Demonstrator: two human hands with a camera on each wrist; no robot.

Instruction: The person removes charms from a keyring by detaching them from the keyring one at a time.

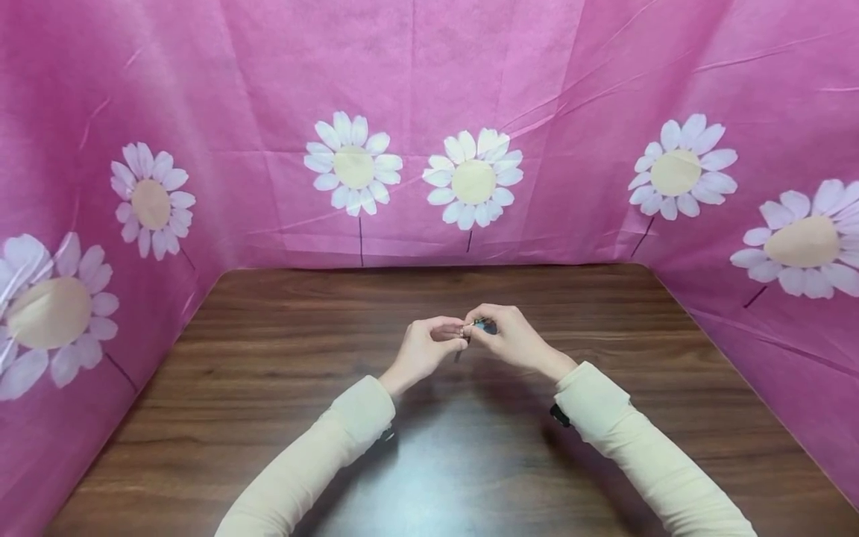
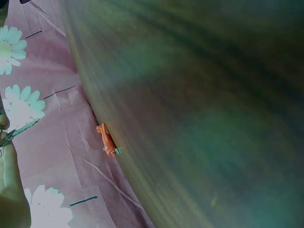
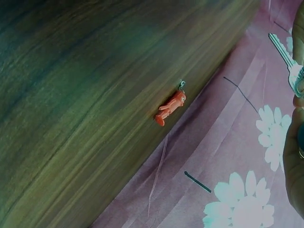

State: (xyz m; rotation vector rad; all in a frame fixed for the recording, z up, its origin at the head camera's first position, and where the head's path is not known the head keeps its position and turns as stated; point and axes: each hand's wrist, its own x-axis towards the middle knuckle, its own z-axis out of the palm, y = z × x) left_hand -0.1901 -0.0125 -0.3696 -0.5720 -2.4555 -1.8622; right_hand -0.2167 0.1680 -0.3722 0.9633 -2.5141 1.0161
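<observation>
In the centre of the head view, the left hand [image 1: 424, 349] and the right hand [image 1: 511, 337] meet above the wooden table [image 1: 268, 358]. Both have curled fingers and pinch a small metal key [image 1: 465, 333] between them. In the right wrist view the key [image 3: 284, 53] shows at the upper right edge, its blade pointing to the upper left. A small orange figure [image 3: 170, 108] with a metal loop lies in the middle of that view, at the table edge beside the pink flowered cloth [image 1: 570, 89].

Backdrop [image 1: 416, 67] pink, printed with white daisies, tan centres. Table [image 1: 429, 462] dark brown woodgrain. Sleeves [image 1: 637, 440] cream. Figurine [image 3: 170, 108] orange. Key [image 3: 285, 53] silver.
</observation>
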